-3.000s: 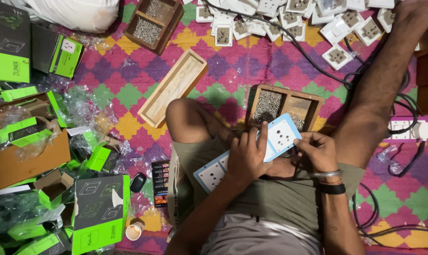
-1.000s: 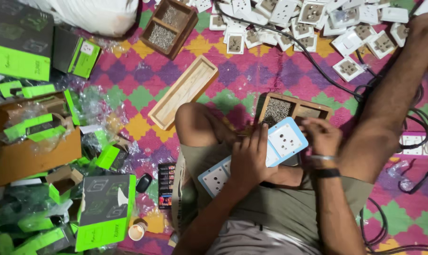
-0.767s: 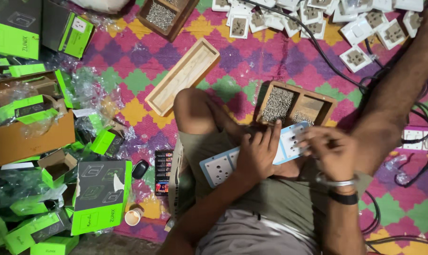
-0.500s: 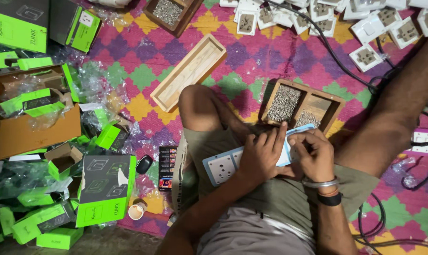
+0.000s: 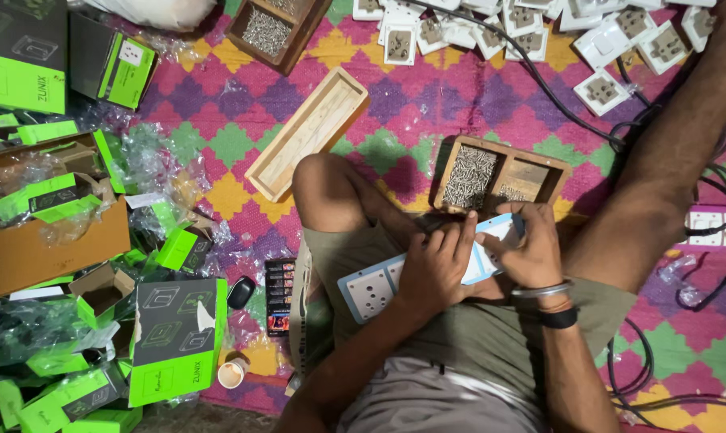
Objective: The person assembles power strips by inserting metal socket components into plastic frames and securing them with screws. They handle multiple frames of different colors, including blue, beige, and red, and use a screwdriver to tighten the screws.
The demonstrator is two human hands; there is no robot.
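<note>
Three wooden trays [image 5: 307,133] [image 5: 276,30] [image 5: 503,178], one paper cup [image 5: 233,372], one white socket board [image 5: 387,281], two hands [image 5: 436,265] [image 5: 523,248].

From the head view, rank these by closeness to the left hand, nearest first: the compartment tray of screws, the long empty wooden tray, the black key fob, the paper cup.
Measured from the left hand on the socket plate:
1. Compartment tray of screws, just above the hand.
2. Long empty wooden tray, up and to the left.
3. Black key fob, far left beside the knee; a close call with the wooden tray.
4. Paper cup, lower left, farthest.
</note>
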